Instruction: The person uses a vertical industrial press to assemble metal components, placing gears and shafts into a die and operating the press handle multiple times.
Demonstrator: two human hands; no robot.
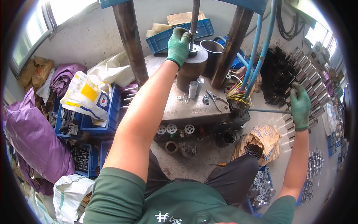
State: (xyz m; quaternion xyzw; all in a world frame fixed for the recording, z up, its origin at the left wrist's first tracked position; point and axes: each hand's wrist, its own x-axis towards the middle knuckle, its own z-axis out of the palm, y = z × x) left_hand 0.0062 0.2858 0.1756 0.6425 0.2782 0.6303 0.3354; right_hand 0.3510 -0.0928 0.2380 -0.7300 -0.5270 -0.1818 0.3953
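Note:
My left hand (178, 46), in a green glove, reaches up to the press with its fingers curled at a thin metal shaft (191, 42). The shaft stands upright under the dark press ram (195, 15), above a thick round steel block (194, 67); the glove hides part of the grip. Out to the right, my right hand (300, 106), also gloved, is closed at the end of a long metal lever (266, 110) that runs to the press. On the press bed (175, 112) are pliers (214, 98), a small bearing (206, 98) and two small cylinders (192, 90).
Thick steel columns (130, 41) flank the ram. Blue hoses (261, 48) and loose coloured wires (237, 91) are at the right. Stacked metal tubes (309, 82) stand farther right. Blue crates (108, 119) and purple sacks (37, 138) crowd the left. A torn paper bag (266, 140) lies near my knee.

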